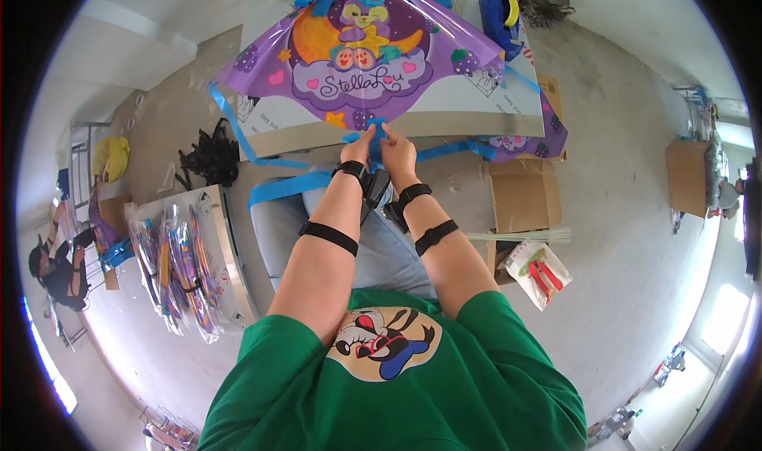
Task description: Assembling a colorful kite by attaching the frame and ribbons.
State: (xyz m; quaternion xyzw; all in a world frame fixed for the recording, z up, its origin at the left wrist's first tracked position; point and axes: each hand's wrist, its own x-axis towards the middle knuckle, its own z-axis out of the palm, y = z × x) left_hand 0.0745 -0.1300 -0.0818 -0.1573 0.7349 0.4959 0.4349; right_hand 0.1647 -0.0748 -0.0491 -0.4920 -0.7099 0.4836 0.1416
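Note:
A purple kite (357, 94), printed with a cartoon animal on an orange moon, lies spread over the white table (278, 129). At the middle of its near edge, by the table's front, my left hand (358, 149) and my right hand (398, 151) come close together. Their fingers pinch a blue ribbon (375, 127) at the kite's lower tip. Long blue strips (290, 185) trail along the table edge and over my lap. Black straps circle both of my forearms. The exact grip of the fingertips is partly hidden.
A blue tape dispenser (498, 18) stands at the table's far right, near thin pale rods. Packed kites in clear bags (176, 268) lie on a board at left. Cardboard boxes (524, 197) and a white bag (540, 272) sit at right. Another person (63, 268) is far left.

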